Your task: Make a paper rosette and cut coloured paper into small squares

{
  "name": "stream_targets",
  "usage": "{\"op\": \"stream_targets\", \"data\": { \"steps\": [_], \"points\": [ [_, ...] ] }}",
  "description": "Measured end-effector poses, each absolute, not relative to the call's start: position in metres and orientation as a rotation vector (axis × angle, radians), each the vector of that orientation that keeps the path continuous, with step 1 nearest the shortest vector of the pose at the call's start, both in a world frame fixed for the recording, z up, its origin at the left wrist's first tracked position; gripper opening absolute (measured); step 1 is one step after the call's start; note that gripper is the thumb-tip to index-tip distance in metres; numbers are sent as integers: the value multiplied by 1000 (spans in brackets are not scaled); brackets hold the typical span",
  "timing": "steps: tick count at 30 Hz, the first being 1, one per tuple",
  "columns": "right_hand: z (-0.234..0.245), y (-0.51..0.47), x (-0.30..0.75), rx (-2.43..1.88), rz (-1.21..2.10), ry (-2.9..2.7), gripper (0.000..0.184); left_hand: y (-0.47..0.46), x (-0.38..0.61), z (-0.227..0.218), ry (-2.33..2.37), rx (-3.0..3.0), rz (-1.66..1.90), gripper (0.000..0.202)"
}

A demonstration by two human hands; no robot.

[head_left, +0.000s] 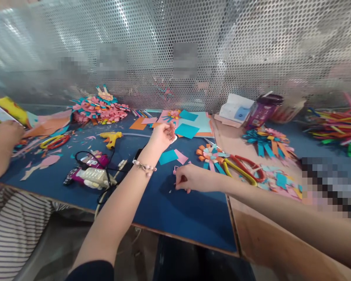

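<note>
My left hand (163, 136), with a bead bracelet at its wrist, is over the middle of the blue table. Its fingers are loosely bent and slightly apart, beside a small white thing (174, 139) partly hidden by them. Teal paper squares (187, 130) lie just beyond it. Nearer to me, my right hand (190, 177) rests low on the tabletop with its fingers pinched together. A tiny pink looped piece (174, 169) shows at its fingertips; what the pinch holds is hidden. A teal square (168, 157) and a pink square (180, 157) lie between the hands.
A yellow glue gun (110, 139) and a corded purple-and-cream device (92, 171) lie left. Scissors (245, 169) and paper-strip flowers (211, 156) are right. A flower heap (99, 107) and purple cup (263, 111) stand behind. Another person's hand (6, 136) holds a phone.
</note>
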State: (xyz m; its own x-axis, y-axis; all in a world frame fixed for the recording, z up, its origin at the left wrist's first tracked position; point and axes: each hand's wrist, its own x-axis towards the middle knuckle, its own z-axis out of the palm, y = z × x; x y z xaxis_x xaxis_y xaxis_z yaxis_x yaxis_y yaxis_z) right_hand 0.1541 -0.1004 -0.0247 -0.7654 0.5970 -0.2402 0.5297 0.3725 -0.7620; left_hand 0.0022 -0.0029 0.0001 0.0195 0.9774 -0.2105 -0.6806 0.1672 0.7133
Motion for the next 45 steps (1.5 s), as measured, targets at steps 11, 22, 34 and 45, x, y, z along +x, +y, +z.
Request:
{"op": "stream_targets", "data": {
  "steps": [11,22,34,45],
  "points": [
    [-21,-107,151,-1005,1146,-2642,6,3,-1,-7,733,522,1324,15],
    [-21,-101,152,-1015,1290,-2626,8,6,-2,-11,737,543,1302,14],
    [-18,-99,153,-1033,1392,-2595,9,4,-1,-9,730,546,1296,14],
    [-21,-101,153,-1048,1339,-2581,5,2,0,-8,749,540,1291,13]
  ]
}}
